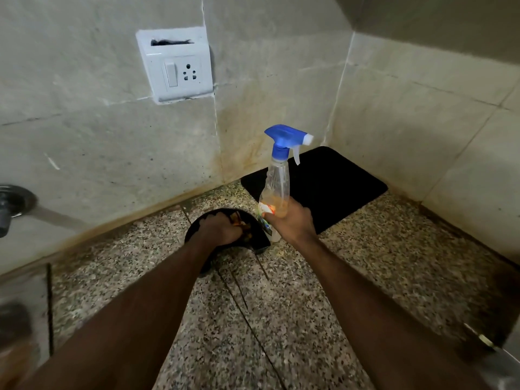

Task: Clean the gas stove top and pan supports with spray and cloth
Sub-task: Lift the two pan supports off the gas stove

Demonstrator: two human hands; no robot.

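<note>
My right hand [292, 223] grips a clear spray bottle [277, 181] by its lower body; the bottle stands upright with a blue trigger head and a little orange liquid inside. My left hand [221, 229] reaches into a black bowl [260, 242] on the granite counter, its fingers curled around something brownish that I cannot identify. The bowl sits just left of the bottle. No stove or pan supports are in view.
A speckled granite counter [281, 305] runs into a tiled corner. A black mat [332, 178] lies in the corner behind the bottle. A white switch and socket plate [176, 66] is on the back wall. A metal fitting [11, 204] shows at the left edge.
</note>
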